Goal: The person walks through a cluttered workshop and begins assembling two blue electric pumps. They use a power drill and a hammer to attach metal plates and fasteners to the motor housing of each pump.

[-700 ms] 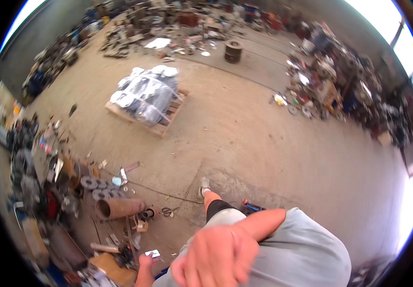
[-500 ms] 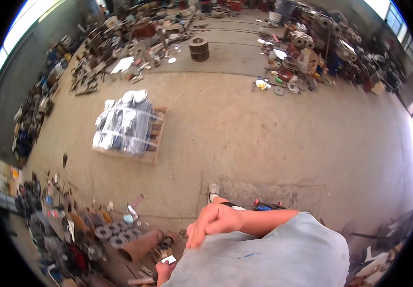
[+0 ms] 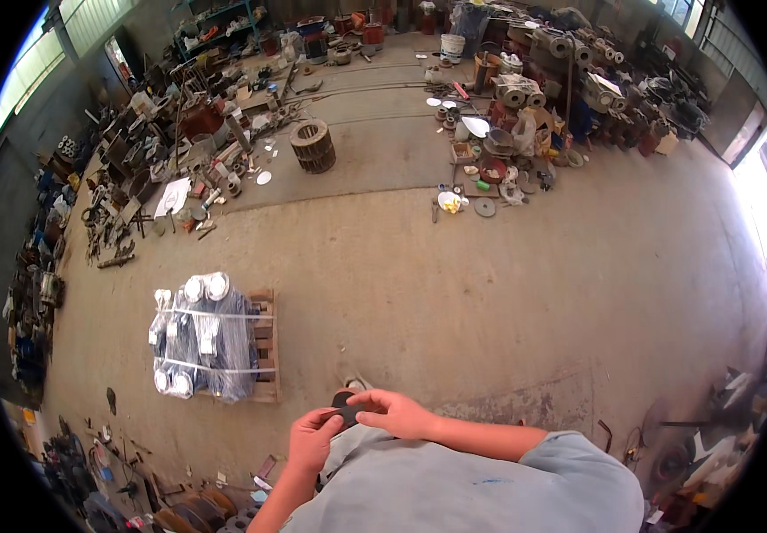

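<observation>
At the left of the frame, a little below the middle, we see a bundle wrapped in clear plastic film (image 3: 201, 338), grey and white and bound with pale straps, lying on a wooden pallet (image 3: 265, 345). In the upper middle, among the scrap, a white bucket (image 3: 452, 45) stands upright. We can make out no labels, signs or screens.

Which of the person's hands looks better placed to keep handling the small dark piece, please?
Probably the right hand: its fingers lie over the small dark piece, while the left hand touches only its lower-left edge.
</observation>
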A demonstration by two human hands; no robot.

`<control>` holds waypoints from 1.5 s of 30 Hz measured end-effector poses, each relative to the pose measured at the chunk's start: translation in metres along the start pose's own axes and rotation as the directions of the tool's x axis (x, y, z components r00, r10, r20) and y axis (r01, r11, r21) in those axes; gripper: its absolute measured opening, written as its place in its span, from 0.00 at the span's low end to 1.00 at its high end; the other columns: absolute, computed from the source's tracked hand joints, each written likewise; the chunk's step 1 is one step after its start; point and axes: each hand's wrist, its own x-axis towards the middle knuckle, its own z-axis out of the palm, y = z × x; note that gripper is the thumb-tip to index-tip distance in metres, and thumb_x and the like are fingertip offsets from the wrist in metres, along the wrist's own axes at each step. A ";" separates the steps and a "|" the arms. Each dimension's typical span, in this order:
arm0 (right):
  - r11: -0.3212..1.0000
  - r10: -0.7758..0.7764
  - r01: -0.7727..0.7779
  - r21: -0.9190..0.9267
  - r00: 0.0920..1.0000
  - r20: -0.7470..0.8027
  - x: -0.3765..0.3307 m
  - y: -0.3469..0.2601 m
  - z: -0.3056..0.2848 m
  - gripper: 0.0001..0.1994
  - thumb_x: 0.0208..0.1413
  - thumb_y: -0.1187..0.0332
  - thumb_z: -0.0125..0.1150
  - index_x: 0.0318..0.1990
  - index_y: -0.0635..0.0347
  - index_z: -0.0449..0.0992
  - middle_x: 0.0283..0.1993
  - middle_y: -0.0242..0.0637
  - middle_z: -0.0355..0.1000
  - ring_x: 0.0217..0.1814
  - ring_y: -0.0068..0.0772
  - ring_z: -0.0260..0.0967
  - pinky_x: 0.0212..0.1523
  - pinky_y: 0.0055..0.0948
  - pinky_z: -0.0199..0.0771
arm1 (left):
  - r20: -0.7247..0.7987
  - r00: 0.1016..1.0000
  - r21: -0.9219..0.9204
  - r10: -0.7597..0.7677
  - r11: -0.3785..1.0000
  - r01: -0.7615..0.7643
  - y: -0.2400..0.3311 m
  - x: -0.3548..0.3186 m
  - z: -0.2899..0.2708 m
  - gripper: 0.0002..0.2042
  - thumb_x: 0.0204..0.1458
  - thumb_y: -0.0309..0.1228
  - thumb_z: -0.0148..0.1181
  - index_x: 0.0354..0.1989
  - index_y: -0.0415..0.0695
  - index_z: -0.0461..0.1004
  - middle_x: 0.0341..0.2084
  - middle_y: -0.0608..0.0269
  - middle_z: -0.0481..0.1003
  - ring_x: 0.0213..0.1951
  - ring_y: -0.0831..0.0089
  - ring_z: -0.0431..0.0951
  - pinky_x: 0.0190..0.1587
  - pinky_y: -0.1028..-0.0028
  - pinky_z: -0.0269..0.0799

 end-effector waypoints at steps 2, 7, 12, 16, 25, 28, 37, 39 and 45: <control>1.000 -0.003 0.004 0.010 0.999 -0.033 0.044 -0.021 -0.029 0.20 0.72 0.61 0.70 0.65 0.61 0.81 0.55 0.32 0.84 0.59 0.21 0.78 0.60 0.28 0.77 | 0.047 0.997 -0.008 -0.058 0.998 0.058 0.016 0.061 0.007 0.09 0.67 0.23 0.68 0.52 0.33 0.85 0.43 0.58 0.88 0.43 0.73 0.86 0.51 0.70 0.83; 0.996 0.056 -0.071 -0.059 0.975 -0.215 0.135 -0.101 -0.107 0.11 0.69 0.64 0.73 0.53 0.59 0.88 0.45 0.29 0.85 0.47 0.18 0.76 0.50 0.27 0.77 | 0.201 0.975 0.282 -0.092 0.959 0.033 0.083 0.215 0.028 0.07 0.68 0.24 0.68 0.49 0.36 0.86 0.41 0.65 0.87 0.42 0.78 0.83 0.49 0.75 0.79; 0.947 0.162 -0.259 -0.189 0.896 -0.413 0.218 -0.192 -0.178 0.12 0.68 0.62 0.75 0.50 0.61 0.90 0.42 0.27 0.85 0.41 0.16 0.75 0.44 0.26 0.77 | 0.417 0.907 0.414 -0.062 0.901 -0.129 0.187 0.356 0.062 0.07 0.68 0.27 0.69 0.48 0.38 0.87 0.43 0.68 0.85 0.44 0.81 0.81 0.49 0.75 0.76; 0.995 0.045 -0.084 -0.055 0.860 -0.508 0.283 -0.227 -0.234 0.12 0.68 0.62 0.75 0.47 0.62 0.90 0.38 0.25 0.84 0.38 0.15 0.73 0.40 0.24 0.74 | 0.506 0.854 0.545 -0.124 0.813 -0.205 0.259 0.461 0.095 0.10 0.72 0.32 0.65 0.47 0.38 0.88 0.44 0.67 0.85 0.46 0.80 0.80 0.50 0.73 0.76; 0.994 -0.108 0.096 -0.050 0.850 -0.515 0.491 -0.331 -0.412 0.14 0.77 0.63 0.63 0.39 0.63 0.85 0.32 0.17 0.69 0.35 0.12 0.61 0.36 0.24 0.64 | 0.485 0.860 0.468 -0.159 0.878 -0.101 0.360 0.722 0.150 0.16 0.79 0.37 0.54 0.48 0.40 0.86 0.41 0.68 0.85 0.46 0.78 0.79 0.54 0.69 0.76; 0.994 -0.102 0.074 -0.083 0.900 -0.423 0.576 -0.390 -0.483 0.18 0.81 0.60 0.57 0.39 0.63 0.82 0.34 0.18 0.70 0.37 0.13 0.62 0.40 0.24 0.65 | 0.405 0.909 0.485 -0.092 0.865 -0.128 0.400 0.808 0.166 0.16 0.78 0.38 0.55 0.47 0.40 0.86 0.40 0.68 0.84 0.46 0.77 0.79 0.54 0.69 0.75; 0.999 0.023 -0.028 -0.038 0.993 -0.115 0.776 -0.553 -0.626 0.11 0.78 0.66 0.60 0.50 0.65 0.84 0.45 0.29 0.82 0.47 0.19 0.75 0.51 0.26 0.76 | 0.049 0.998 0.332 -0.039 0.943 0.020 0.509 0.981 0.214 0.16 0.77 0.39 0.58 0.44 0.39 0.85 0.38 0.64 0.84 0.43 0.75 0.82 0.51 0.70 0.76; 0.996 0.080 -0.082 -0.034 0.994 -0.077 0.812 -0.580 -0.650 0.06 0.71 0.70 0.71 0.50 0.62 0.84 0.43 0.25 0.81 0.43 0.15 0.74 0.46 0.22 0.75 | 0.041 0.997 0.278 -0.064 0.959 0.050 0.516 1.017 0.219 0.15 0.78 0.38 0.57 0.48 0.39 0.84 0.40 0.68 0.83 0.46 0.76 0.86 0.52 0.71 0.77; 0.970 0.127 -0.140 -0.197 0.989 -0.078 0.912 -0.634 -0.721 0.10 0.74 0.70 0.64 0.57 0.64 0.81 0.48 0.32 0.84 0.50 0.22 0.79 0.54 0.28 0.78 | 0.051 0.997 0.162 -0.051 0.986 0.042 0.596 1.134 0.224 0.16 0.79 0.39 0.55 0.51 0.38 0.83 0.43 0.66 0.84 0.48 0.76 0.86 0.54 0.70 0.79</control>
